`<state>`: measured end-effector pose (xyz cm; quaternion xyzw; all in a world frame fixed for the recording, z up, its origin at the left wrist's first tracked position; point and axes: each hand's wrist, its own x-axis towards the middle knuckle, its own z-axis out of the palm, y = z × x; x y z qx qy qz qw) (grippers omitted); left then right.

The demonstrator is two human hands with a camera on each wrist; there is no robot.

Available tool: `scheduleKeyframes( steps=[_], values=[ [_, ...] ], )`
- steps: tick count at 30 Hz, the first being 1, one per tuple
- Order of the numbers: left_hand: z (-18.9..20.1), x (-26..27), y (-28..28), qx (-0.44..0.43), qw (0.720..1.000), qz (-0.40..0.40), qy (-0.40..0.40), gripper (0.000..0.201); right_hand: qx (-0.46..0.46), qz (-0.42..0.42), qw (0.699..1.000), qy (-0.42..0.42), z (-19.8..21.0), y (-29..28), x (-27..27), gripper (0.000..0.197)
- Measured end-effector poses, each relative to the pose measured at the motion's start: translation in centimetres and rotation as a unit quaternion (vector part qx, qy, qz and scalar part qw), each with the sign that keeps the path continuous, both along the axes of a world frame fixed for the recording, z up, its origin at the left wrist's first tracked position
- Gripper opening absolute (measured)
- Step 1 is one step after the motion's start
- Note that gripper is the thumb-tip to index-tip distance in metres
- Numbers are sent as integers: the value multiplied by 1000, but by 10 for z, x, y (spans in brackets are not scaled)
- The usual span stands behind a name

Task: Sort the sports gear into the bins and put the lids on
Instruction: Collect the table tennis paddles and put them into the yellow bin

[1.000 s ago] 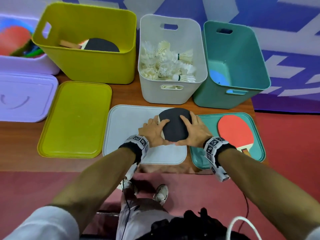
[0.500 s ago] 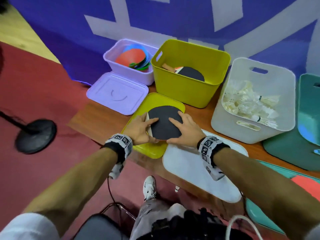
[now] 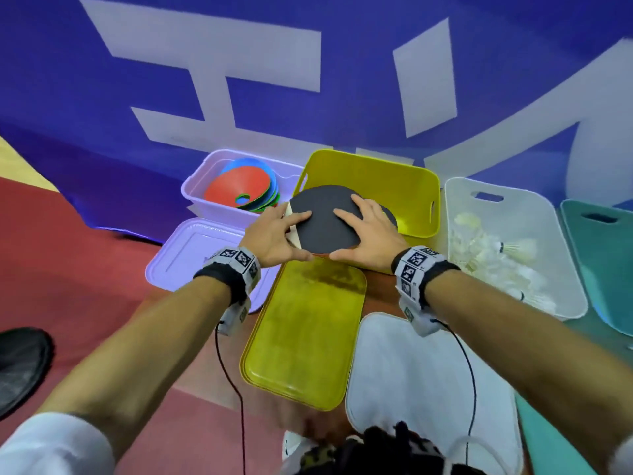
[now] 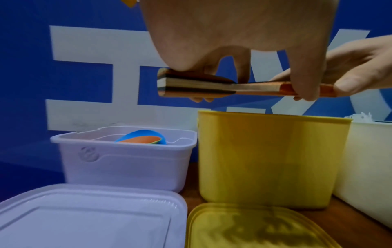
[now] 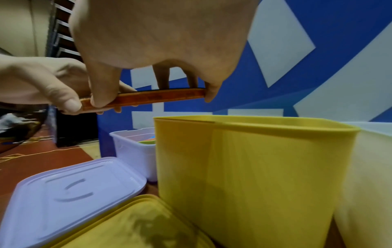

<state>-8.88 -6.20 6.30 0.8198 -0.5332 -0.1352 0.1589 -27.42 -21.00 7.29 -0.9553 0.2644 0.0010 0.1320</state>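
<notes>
A table tennis paddle (image 3: 325, 217), black face up, is held flat in the air by both hands at the near edge of the yellow bin (image 3: 404, 180). My left hand (image 3: 274, 236) grips its left edge and wooden handle (image 4: 191, 87), thumb underneath. My right hand (image 3: 368, 234) pinches the right edge (image 5: 161, 97). Another black paddle (image 3: 390, 216) lies inside the yellow bin, mostly hidden. The yellow lid (image 3: 305, 330) lies on the table in front of the bin.
A lilac bin (image 3: 205, 197) with flat coloured discs (image 3: 239, 190) stands left, its lid (image 3: 185, 255) in front. Right of the yellow bin are a white bin (image 3: 513, 255) of shuttlecocks, a white lid (image 3: 428, 378) and a teal bin (image 3: 599, 255). A blue banner hangs behind.
Both hands have carried the paddle up and away, from over the yellow lid to the yellow bin's near rim. The head view has swung left.
</notes>
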Motion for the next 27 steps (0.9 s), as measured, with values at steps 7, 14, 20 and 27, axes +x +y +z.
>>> scheduleKeyframes(
  steps=[7,14,20,27],
  values=[
    [3,17,-77,31,992,-113,-41,106,1,-89,996,-1,8,-39,-13,93],
    [12,13,-137,49,987,-127,-88,76,-12,-210,976,56,3,-63,-16,79],
    [-6,13,-135,57,989,-121,-64,62,3,-235,967,104,-5,-63,-24,77],
    [-22,0,-127,0,992,-124,-34,59,-12,-225,969,104,-12,-52,-34,78]
  ],
)
